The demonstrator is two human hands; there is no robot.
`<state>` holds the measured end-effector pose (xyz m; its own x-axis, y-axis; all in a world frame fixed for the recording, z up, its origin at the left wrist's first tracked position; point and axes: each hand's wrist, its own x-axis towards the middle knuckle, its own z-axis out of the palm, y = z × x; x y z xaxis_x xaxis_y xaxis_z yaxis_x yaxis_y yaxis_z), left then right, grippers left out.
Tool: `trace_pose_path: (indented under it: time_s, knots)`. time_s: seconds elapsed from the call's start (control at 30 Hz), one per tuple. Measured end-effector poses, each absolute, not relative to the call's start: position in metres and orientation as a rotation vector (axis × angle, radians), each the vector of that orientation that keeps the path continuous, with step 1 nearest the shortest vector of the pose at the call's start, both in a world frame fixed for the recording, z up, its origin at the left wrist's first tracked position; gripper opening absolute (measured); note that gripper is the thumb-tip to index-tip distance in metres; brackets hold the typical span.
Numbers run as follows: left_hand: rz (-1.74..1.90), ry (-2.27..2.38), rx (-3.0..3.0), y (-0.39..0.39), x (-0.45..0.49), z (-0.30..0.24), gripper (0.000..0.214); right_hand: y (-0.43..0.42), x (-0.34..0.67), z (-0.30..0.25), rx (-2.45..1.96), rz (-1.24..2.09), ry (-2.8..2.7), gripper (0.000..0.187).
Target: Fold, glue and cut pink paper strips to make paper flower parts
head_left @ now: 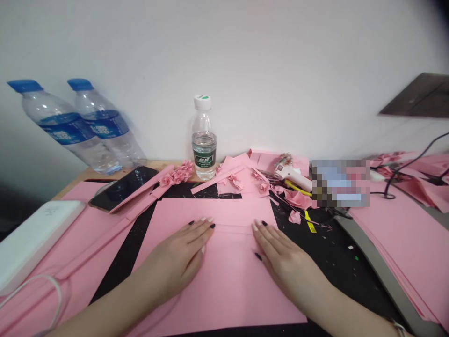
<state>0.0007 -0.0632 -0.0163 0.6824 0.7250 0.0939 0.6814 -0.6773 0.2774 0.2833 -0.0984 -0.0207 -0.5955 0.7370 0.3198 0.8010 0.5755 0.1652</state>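
Observation:
A large pink sheet of paper lies in front of me on a black mat. My left hand rests on its left half, fingers stretched out and pointing to the far edge. On the right half, my right hand presses down with straight fingers, its thumb slightly apart. Between the two sets of fingertips a faint line runs across the paper; I cannot tell if it is a crease or a folded edge. Neither hand holds anything.
At the back stand a small water bottle and two leaning blue-capped bottles. Left are a phone, a white power bank and rolled paper with pink paper flowers. Right are a glue gun, scraps, cables and stacked pink sheets.

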Motion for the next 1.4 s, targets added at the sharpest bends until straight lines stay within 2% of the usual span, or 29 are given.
trace_pose_path:
  time_s: [0.2,0.3,0.4,0.53,0.7,0.8,0.9,0.97,1.07,1.17,1.3,1.4]
  knots:
    - [0.302,1.263,2.766,-0.062,-0.025,-0.014,0.040,-0.097,0.306,-0.014,-1.229,-0.474,-2.577,0.041]
    - [0.408,1.253,2.798,-0.053,-0.022,-0.008,0.031,-0.084,0.301,-0.004,-1.267,-0.357,-2.536,0.031]
    - [0.476,1.220,2.743,-0.040,-0.016,0.000,0.031,-0.067,0.297,0.007,-1.389,-0.043,-2.501,0.022]
    - [0.419,1.229,2.455,-0.020,-0.012,0.008,0.026,-0.045,0.300,0.016,-1.477,0.503,-2.371,0.023]
    - [0.342,1.140,2.251,0.006,-0.011,0.010,0.016,-0.027,0.308,0.014,-1.647,0.962,-2.172,0.011]
    - [0.265,1.127,2.199,0.014,-0.010,0.012,0.014,-0.023,0.309,0.011,-1.687,1.173,-2.047,0.018]
    - [0.217,1.159,2.059,0.014,-0.009,0.013,0.005,-0.021,0.307,0.013,-1.720,1.190,-2.045,0.014]
    - [0.238,1.151,1.957,0.014,-0.008,0.013,0.011,-0.019,0.305,0.016,-1.750,1.185,-2.069,0.008]
    - [0.237,1.135,1.938,0.013,-0.008,0.013,0.019,-0.018,0.302,0.022,-1.738,1.190,-2.082,0.011]
    - [0.191,1.132,2.015,0.014,-0.008,0.013,0.012,-0.019,0.301,0.023,-1.705,1.153,-2.100,0.009]
    - [0.167,1.114,1.983,0.017,-0.007,0.016,0.010,-0.021,0.304,0.018,-1.655,1.213,-2.031,0.018]
    - [0.139,1.111,1.959,0.019,-0.007,0.017,0.011,-0.020,0.306,0.016,-1.643,1.247,-2.020,0.013]
